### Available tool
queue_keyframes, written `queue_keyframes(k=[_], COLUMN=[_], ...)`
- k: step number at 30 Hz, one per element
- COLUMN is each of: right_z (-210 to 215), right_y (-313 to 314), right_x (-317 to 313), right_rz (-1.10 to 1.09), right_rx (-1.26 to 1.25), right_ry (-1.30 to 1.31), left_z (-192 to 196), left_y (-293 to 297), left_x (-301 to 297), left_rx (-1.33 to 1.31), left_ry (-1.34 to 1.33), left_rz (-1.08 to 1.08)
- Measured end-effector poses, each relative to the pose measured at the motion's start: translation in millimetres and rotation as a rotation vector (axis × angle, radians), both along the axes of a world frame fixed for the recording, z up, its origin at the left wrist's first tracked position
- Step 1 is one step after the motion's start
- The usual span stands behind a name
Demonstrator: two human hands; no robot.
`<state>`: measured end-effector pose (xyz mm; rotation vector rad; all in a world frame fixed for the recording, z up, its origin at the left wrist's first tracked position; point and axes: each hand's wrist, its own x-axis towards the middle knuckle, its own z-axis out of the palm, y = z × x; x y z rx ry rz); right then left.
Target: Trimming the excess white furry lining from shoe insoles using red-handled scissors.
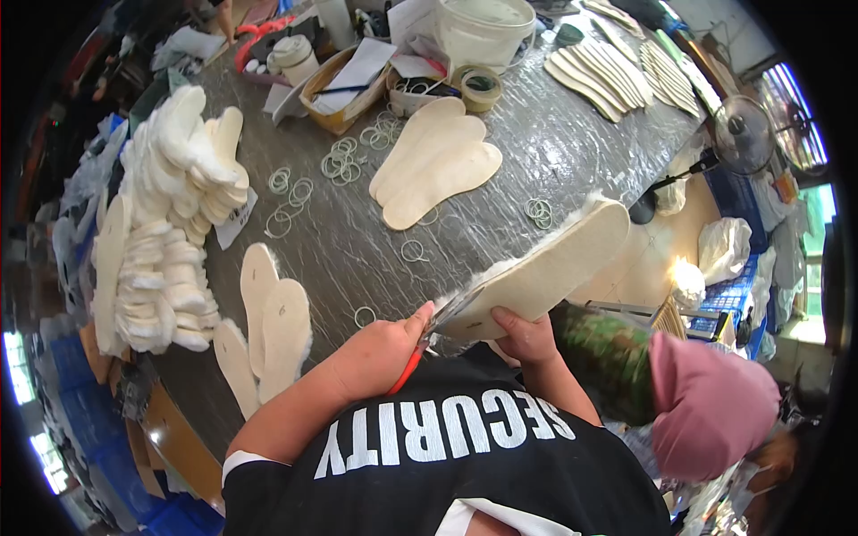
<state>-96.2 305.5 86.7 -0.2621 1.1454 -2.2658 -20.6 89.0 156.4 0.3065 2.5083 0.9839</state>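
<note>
My left hand [382, 353] is closed around a pair of scissors with red handles [406, 372]. Their blades lie along the fluffy edge of a cream fleece-lined insole [559, 268], close to its near end. That insole is held by my right hand [527, 336], thumb on the flat side and fingers beneath it, mostly hidden. The insole slants up to the right, a strip of white pile showing along its upper edge. On the table beyond it lies a fanned group of flat insoles [433, 165]. Left of my left hand rest several loose insoles [284, 326].
Tall piles of fluffy insoles [165, 290] stand at the left. Rubber bands [341, 161] are scattered over the dark table [335, 246]. Behind are a box [344, 103], tape [478, 87] and a white bucket [483, 34]. A person in a pink cap [710, 406] is close at right.
</note>
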Motion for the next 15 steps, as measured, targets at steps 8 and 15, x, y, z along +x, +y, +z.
queue_keyframes(k=[8,15], right_z=[0.8,9.5], right_y=[-5.3,-16.6], right_x=[13.4,10.1], right_rz=[-0.104,-0.092], right_rx=[0.155,0.097], right_ry=[0.064,-0.033], left_z=[-9.9,-4.3], left_y=[-13.6,-26.7], left_x=[0.0,-6.4], left_rx=[0.092,0.060], left_ry=[0.169,-0.023], left_rz=[-0.036,-0.090])
